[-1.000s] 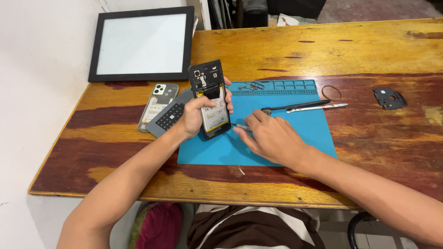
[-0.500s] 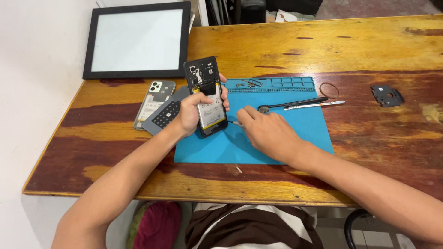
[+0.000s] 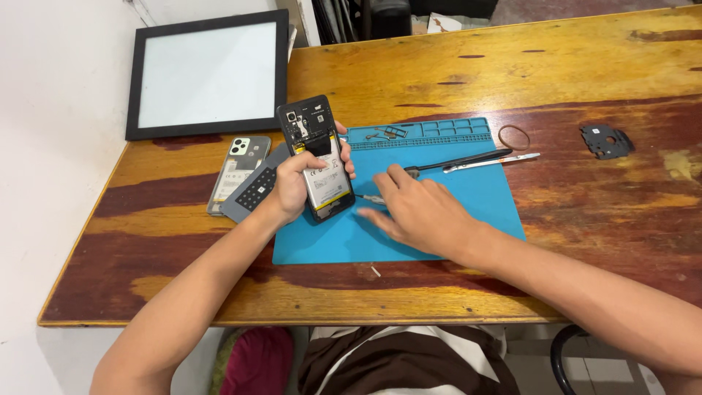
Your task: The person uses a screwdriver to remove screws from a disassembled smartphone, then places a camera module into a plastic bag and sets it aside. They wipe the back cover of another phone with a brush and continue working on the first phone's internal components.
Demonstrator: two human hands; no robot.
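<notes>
My left hand [image 3: 291, 189] grips an opened smartphone [image 3: 319, 155] with its back removed, so the battery and circuit board show. It holds the phone tilted up over the left edge of a blue work mat [image 3: 482, 201]. On that mat my right hand [image 3: 423, 213] lies flat with the fingers spread, just right of the phone. Its fingertips rest beside a thin metal piece [image 3: 368, 197] lying on the mat. It holds nothing.
A black screwdriver [image 3: 457, 162] and a silver tool [image 3: 501, 158] lie across the mat's top. A rubber band [image 3: 514, 137] and a black plastic part [image 3: 605, 140] sit to the right. Left: a phone back cover [image 3: 235, 172], a grey panel [image 3: 256, 193], a black-framed white panel [image 3: 208, 73].
My right hand has flattened on the mat and edged slightly toward the phone. The left hand keeps its hold on the phone.
</notes>
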